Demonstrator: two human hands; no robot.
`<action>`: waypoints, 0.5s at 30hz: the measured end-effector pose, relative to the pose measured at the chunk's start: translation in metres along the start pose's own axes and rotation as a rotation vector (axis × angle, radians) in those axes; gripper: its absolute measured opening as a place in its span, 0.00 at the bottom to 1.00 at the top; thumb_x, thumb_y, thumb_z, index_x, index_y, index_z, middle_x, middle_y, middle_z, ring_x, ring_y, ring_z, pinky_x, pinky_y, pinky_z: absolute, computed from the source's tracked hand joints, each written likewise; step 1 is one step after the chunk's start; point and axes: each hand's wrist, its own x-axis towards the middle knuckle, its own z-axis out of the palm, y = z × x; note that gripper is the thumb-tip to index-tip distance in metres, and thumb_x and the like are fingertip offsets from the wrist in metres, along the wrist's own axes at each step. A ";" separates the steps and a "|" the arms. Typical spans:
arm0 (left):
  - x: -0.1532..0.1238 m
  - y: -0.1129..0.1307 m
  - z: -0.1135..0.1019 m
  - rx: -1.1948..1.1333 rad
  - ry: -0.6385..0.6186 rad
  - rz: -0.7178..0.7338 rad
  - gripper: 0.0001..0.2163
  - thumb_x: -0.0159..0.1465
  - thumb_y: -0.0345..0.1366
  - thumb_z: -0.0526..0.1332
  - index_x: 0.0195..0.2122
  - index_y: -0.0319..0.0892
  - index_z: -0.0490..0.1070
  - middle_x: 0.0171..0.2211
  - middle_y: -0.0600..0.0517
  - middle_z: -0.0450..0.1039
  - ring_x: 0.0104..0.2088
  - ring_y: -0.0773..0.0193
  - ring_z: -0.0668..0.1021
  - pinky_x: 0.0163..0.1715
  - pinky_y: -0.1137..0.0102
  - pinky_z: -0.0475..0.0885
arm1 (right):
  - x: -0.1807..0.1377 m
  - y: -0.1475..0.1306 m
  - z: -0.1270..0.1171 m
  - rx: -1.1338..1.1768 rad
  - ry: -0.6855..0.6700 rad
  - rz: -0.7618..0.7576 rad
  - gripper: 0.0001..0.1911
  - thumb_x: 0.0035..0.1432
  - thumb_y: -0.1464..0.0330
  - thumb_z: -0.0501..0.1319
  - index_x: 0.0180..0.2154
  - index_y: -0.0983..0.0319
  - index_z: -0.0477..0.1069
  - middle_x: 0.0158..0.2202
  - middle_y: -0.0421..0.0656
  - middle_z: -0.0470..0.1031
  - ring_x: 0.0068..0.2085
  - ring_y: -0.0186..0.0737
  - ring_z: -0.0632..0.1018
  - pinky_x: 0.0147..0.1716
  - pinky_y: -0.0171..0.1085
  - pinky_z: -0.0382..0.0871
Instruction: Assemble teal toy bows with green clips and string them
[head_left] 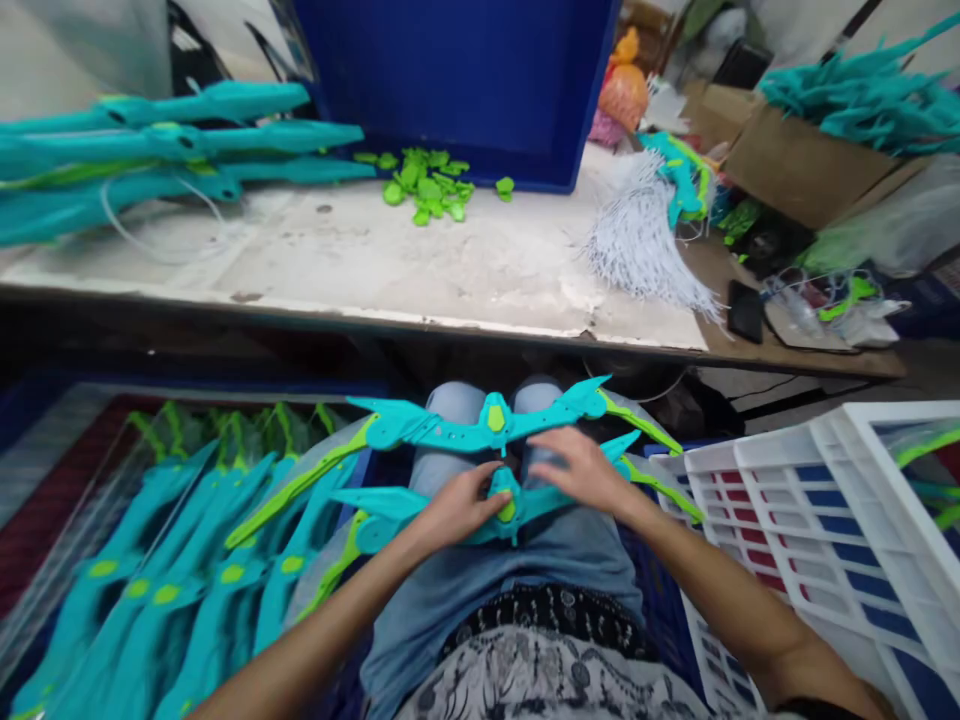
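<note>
1. Across the person's lap, head view: near bow (505,482) and far bow (496,418), both turquoise with lime limbs, lying over pale jeans (431,585).
2. Left hand (469,505): thumb and forefinger nearly closed about the near bow's hub, grasping it, thumb against the lime inlay.
3. Right hand (577,465): fingers loosely spread and slightly bent, between the two bows, right of the hubs; no grasp seen (whether the fingertips touch either bow, cannot tell).
4. Worktable (487,265): whitish, scuffed, with a worn front edge. On it: blue bin (457,80), scattered lime pieces (427,188) before it, turquoise parts (180,145) stacked at left, white strings (637,240) fanned at right.
5. Room: cardboard box (810,165) heaped with turquoise parts, far right; white basket (829,430) beside the right arm; row of similar bows (165,592) at left, blurred.
6. Orientation: both long axes run left to right, roughly parallel; lime limb ends sweep back toward the person.
</note>
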 end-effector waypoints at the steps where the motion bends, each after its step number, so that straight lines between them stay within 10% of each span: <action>1: -0.001 -0.001 -0.004 0.042 0.006 -0.014 0.28 0.59 0.49 0.56 0.56 0.35 0.67 0.44 0.43 0.78 0.40 0.51 0.79 0.40 0.62 0.73 | 0.015 0.013 -0.022 -0.051 0.141 0.030 0.14 0.61 0.63 0.59 0.46 0.60 0.76 0.44 0.46 0.79 0.46 0.44 0.78 0.47 0.42 0.71; 4: -0.006 -0.003 -0.012 0.218 0.090 -0.033 0.25 0.61 0.49 0.56 0.54 0.37 0.70 0.44 0.41 0.78 0.43 0.47 0.79 0.41 0.59 0.74 | 0.065 0.061 -0.098 -0.315 0.478 0.336 0.14 0.62 0.67 0.55 0.42 0.63 0.77 0.42 0.51 0.79 0.45 0.48 0.77 0.48 0.46 0.69; 8: 0.001 0.005 -0.011 0.525 0.492 0.171 0.18 0.64 0.46 0.55 0.47 0.41 0.74 0.47 0.40 0.75 0.49 0.46 0.76 0.49 0.55 0.71 | 0.118 0.120 -0.171 -0.471 0.459 0.774 0.17 0.61 0.65 0.57 0.44 0.67 0.77 0.44 0.57 0.78 0.49 0.52 0.76 0.48 0.46 0.67; 15: 0.043 0.008 -0.016 0.796 0.509 0.249 0.22 0.62 0.42 0.60 0.57 0.45 0.68 0.60 0.36 0.63 0.49 0.43 0.75 0.44 0.54 0.72 | 0.155 0.151 -0.190 -0.384 0.397 0.880 0.10 0.50 0.70 0.66 0.36 0.67 0.79 0.40 0.57 0.79 0.45 0.51 0.78 0.44 0.42 0.69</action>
